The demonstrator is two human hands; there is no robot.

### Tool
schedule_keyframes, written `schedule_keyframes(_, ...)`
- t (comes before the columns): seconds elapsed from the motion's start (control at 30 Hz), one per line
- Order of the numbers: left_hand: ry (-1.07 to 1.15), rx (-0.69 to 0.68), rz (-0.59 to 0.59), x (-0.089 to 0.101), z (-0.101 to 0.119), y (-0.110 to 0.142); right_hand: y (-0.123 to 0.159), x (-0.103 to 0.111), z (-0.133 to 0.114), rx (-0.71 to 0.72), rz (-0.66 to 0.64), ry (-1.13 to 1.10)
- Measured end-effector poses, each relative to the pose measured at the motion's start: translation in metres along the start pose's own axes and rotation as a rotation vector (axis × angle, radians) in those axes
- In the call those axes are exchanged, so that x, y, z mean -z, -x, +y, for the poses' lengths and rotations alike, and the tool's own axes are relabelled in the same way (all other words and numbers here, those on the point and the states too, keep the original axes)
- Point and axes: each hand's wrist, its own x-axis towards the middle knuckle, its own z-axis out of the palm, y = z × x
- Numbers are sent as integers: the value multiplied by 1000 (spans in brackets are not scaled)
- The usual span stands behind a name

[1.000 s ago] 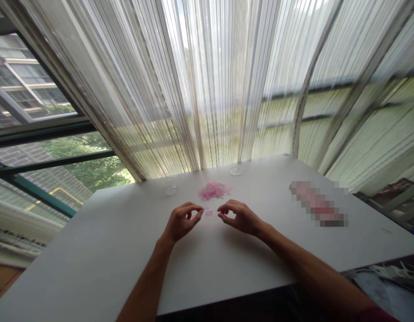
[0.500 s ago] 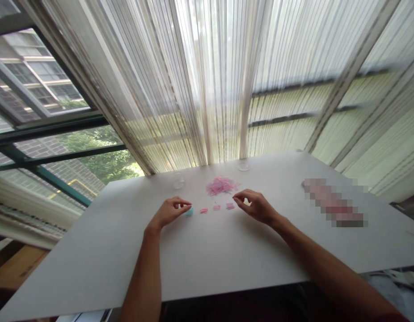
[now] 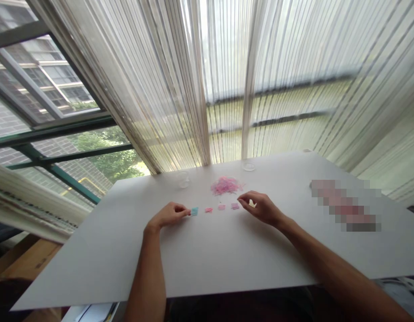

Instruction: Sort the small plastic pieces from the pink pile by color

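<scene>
Presently, left hand point(image 3: 171, 213), fingers closed, touches blue piece point(image 3: 194, 211) from surface point(image 3: 207, 259) left-edge side; right hand point(image 3: 262, 208), fingers parted, just beside purple bundle point(image 3: 234, 206)

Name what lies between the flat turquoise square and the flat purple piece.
Head view: a small flat red piece, then a small flat pale pink piece.

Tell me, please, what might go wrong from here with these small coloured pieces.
The left hand is at the edge of the small, squarish light-blue piece and could nudge it crooked. The right hand is beside the small, flat purple piece and might push it out of line. The loose pink heap of thin strands could spread if brushed.
</scene>
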Motion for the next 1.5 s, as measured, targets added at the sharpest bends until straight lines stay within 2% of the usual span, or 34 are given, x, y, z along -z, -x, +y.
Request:
schedule_keyframes(0.27,35,-37,-69,0,1,3,0,0,-3,-7,-17,-7)
schedule_keyframes(0.77,-59,-25,-71,1,-3,0,0,-2,-2,-6,-20,-19)
schedule_keyframes(1.37,-31,-14,-24,-5,2,-4,0,-1,-1,-9,-20,-28)
schedule_keyframes(1.5,-50,-19,19,-7,2,-7,1,-1,1,-11,-18,-24)
